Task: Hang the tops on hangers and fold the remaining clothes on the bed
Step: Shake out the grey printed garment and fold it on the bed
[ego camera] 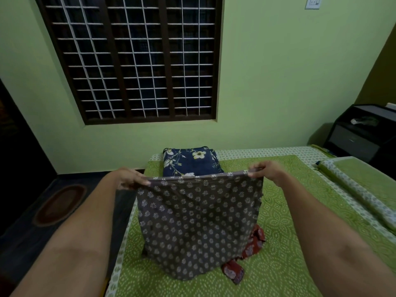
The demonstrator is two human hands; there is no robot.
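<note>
- At centre frame, a person holds a grey printed cloth (198,224) stretched out above a bed (278,232) covered with a green patterned sheet.
- The left hand (130,179) pinches the cloth's upper left corner; the right hand (266,171) pinches the upper right corner, fingers curled round the hem.
- The cloth hangs down from both hands, its lower edge reaching the sheet at lower centre.
- A red printed garment (246,260) lies crumpled on the bed, partly hidden behind the cloth's lower right.
- Just beyond the cloth's top edge, a folded navy floral garment (189,160) rests at the bed's far end.
- At right, a green pillow (362,185) lies along the bed's edge, with a dark cabinet (362,133) behind it.
- A barred window (132,58) fills the upper left of the green wall.
</note>
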